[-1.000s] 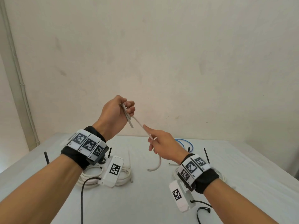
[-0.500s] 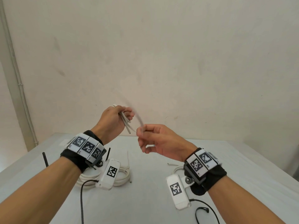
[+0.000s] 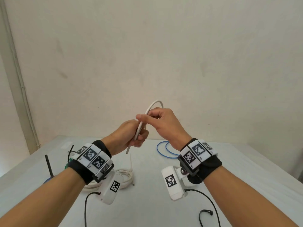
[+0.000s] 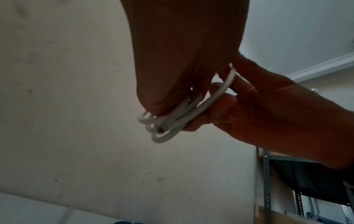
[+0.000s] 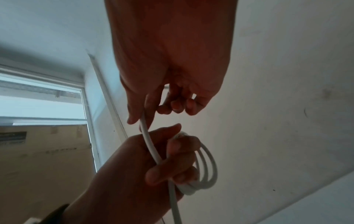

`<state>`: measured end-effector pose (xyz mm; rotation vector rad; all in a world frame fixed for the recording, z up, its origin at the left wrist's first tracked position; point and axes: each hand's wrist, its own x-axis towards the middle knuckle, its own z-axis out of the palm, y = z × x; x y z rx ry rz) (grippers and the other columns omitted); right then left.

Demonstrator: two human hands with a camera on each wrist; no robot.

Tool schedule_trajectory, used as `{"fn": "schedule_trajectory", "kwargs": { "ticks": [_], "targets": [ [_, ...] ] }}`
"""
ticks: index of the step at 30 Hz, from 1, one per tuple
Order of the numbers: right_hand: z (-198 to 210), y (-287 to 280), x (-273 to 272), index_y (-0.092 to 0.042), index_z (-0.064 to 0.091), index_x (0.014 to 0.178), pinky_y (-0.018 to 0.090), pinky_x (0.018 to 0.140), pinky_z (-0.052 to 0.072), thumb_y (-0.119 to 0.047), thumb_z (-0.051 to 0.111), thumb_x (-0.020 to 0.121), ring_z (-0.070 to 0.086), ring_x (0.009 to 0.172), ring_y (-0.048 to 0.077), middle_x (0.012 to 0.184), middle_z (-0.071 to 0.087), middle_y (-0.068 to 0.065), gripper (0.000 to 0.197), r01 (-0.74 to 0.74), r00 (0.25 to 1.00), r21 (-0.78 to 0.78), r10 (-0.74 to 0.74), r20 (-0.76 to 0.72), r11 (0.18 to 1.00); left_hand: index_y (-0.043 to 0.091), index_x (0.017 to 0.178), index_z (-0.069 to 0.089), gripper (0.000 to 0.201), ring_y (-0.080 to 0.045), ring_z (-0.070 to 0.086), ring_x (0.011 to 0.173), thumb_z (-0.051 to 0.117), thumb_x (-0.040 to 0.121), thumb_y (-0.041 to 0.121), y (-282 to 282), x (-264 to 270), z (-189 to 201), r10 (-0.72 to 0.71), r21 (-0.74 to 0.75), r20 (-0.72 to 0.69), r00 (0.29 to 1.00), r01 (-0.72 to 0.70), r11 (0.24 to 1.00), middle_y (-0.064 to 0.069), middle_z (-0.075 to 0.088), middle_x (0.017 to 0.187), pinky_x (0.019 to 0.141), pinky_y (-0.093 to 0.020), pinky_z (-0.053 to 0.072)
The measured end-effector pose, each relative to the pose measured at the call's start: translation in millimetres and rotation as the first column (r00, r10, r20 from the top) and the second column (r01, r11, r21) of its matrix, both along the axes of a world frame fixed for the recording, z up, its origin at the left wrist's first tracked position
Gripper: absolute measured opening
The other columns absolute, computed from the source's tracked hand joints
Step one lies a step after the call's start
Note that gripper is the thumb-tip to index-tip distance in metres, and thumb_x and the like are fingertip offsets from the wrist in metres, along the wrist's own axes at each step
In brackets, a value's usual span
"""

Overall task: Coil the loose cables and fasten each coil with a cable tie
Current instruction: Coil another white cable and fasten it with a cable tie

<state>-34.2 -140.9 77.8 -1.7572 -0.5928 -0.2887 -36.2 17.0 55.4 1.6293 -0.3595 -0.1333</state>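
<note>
Coiling step in hand. White cable (image 3: 148, 115) is held above the table (image 3: 147, 202): loops are gripped in the left hand (image 3: 131, 136), a fresh turn is pinched by the right hand (image 3: 162, 122). Next, the free tail probably needs laying in, then a tie.

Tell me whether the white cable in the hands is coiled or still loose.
Partly coiled. The left hand grips several loops of the white cable; the right hand pinches a free stretch, and one end hangs loose.
</note>
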Motion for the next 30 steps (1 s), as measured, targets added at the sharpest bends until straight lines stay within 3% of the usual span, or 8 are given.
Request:
{"fn": "schedule_trajectory", "kwargs": {
  "ticks": [2, 11, 14, 16, 22, 25, 27, 30],
  "targets": [
    [0, 2, 2, -0.002, 0.077, 0.076, 0.012, 0.069, 0.044, -0.029, 0.083, 0.087, 0.056, 0.066, 0.005, 0.068, 0.065, 0.001, 0.029, 0.016, 0.999, 0.037, -0.014, -0.047, 0.999, 0.016, 0.074, 0.04, 0.036, -0.013, 0.019, 0.04, 0.027, 0.108, 0.017, -3, 0, 1, -0.044, -0.073, -0.067, 0.997, 0.04, 0.997, -0.003, 0.03, 0.055, 0.045, -0.025, 0.023],
    [4, 11, 1, -0.011, 0.082, 0.078, 0.021, 0.078, 0.054, -0.039, 0.08, 0.088, 0.065, 0.067, 0.016, 0.07, 0.072, 0.016, 0.03, 0.111, 0.986, 0.126, -0.093, -0.14, 0.986, 0.012, 0.081, 0.051, 0.039, -0.007, 0.018, 0.034, 0.027, 0.107, 0.03, 1, 3, 5, -0.177, -0.283, -0.165, 0.97, 0.125, 0.951, 0.004, 0.027, 0.049, 0.041, -0.022, 0.019],
    [3, 7, 3, -0.011, 0.08, 0.076, 0.02, 0.067, 0.047, -0.042, 0.078, 0.09, 0.055, 0.053, 0.005, 0.05, 0.06, -0.006, 0.034, 0.186, 0.97, 0.123, -0.163, -0.181, 0.975, 0.008, 0.082, 0.055, 0.04, -0.011, 0.011, 0.037, 0.029, 0.098, 0.034, 7, 2, 8, -0.208, -0.28, -0.179, 0.962, 0.153, 0.948, 0.004, 0.024, 0.049, 0.038, -0.023, 0.025],
    [0, 1, 8, -0.016, 0.076, 0.067, 0.026, 0.07, 0.042, -0.048, 0.079, 0.087, 0.05, 0.053, 0.003, 0.042, 0.051, -0.018, 0.038, 0.28, 0.947, 0.051, -0.267, -0.178, 0.959, 0.009, 0.081, 0.056, 0.04, -0.012, 0.009, 0.039, 0.033, 0.096, 0.037, 11, 1, 9, -0.22, -0.255, -0.195, 0.956, 0.168, 0.952, 0.004, 0.022, 0.05, 0.037, -0.022, 0.023],
    [-3, -7, 3, -0.016, 0.052, 0.054, 0.032, 0.055, 0.035, -0.061, 0.07, 0.088, 0.045, 0.045, 0.013, 0.035, 0.037, -0.011, 0.059, 0.393, 0.903, -0.393, -0.429, -0.004, 0.831, 0.015, 0.073, 0.048, 0.033, -0.009, 0.011, 0.036, 0.043, 0.1, 0.034, 17, 2, 1, -0.185, -0.177, -0.25, 0.95, 0.143, 0.974, 0.006, 0.019, 0.05, 0.038, -0.023, 0.015],
    [-8, -8, 5, -0.022, 0.056, 0.072, 0.033, 0.063, 0.038, -0.061, 0.063, 0.091, 0.057, 0.073, 0.019, 0.069, 0.059, -0.009, 0.044, 0.478, 0.874, -0.454, -0.46, 0.159, 0.752, 0.014, 0.072, 0.048, 0.032, -0.01, 0.008, 0.038, 0.043, 0.099, 0.032, 16, 2, -1, -0.19, -0.217, -0.27, 0.944, 0.133, 0.967, 0.006, 0.019, 0.049, 0.039, -0.023, 0.012],
    [-12, -8, 7, -0.033, 0.068, 0.096, 0.033, 0.074, 0.04, -0.048, 0.058, 0.1, 0.055, 0.085, 0.013, 0.086, 0.06, -0.006, 0.018, 0.369, 0.929, -0.436, -0.318, 0.187, 0.821, 0.013, 0.073, 0.047, 0.031, -0.011, 0.006, 0.039, 0.044, 0.098, 0.031, 16, 3, 0, -0.195, -0.274, -0.272, 0.942, 0.118, 0.955, 0.007, 0.018, 0.049, 0.038, -0.023, 0.012],
    [-20, -12, 10, -0.028, 0.078, 0.114, 0.026, 0.075, 0.043, -0.024, 0.053, 0.106, 0.058, 0.081, 0.006, 0.089, 0.069, -0.011, 0.026, 0.183, 0.981, -0.392, -0.143, 0.128, 0.901, 0.014, 0.074, 0.044, 0.03, -0.01, 0.004, 0.038, 0.042, 0.098, 0.031, 19, 6, 1, -0.206, -0.353, -0.27, 0.941, 0.102, 0.93, 0.007, 0.014, 0.051, 0.034, -0.021, 0.013]
  ]
}}
